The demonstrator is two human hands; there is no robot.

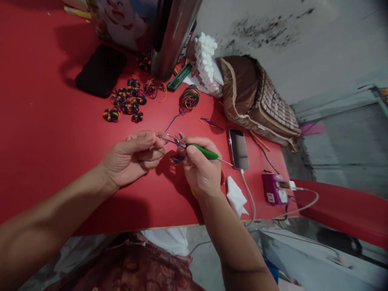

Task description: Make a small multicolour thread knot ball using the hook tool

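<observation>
My right hand [203, 165] is closed around a crochet hook [204, 151] with a green handle, its thin metal tip pointing left. A small piece of multicoloured crochet [177, 159] hangs beside the fingers of that hand. With thumb and fingers pinched together, my left hand [136, 153] holds the yarn [172, 122], which stretches between both hands. The dark blue strand leads up to a ball of variegated yarn [190, 97] on the table. Scissors tips [182, 135] show just behind my right hand; the rest is mostly hidden.
Several small crocheted flowers [129, 101] lie beyond my left hand, near a black pouch [101, 70]. A metal post [174, 40], a green cutter [179, 77] and a brown cushion [257, 97] stand or lie farther back. A phone [238, 148] and crumpled tissue [235, 197] lie right.
</observation>
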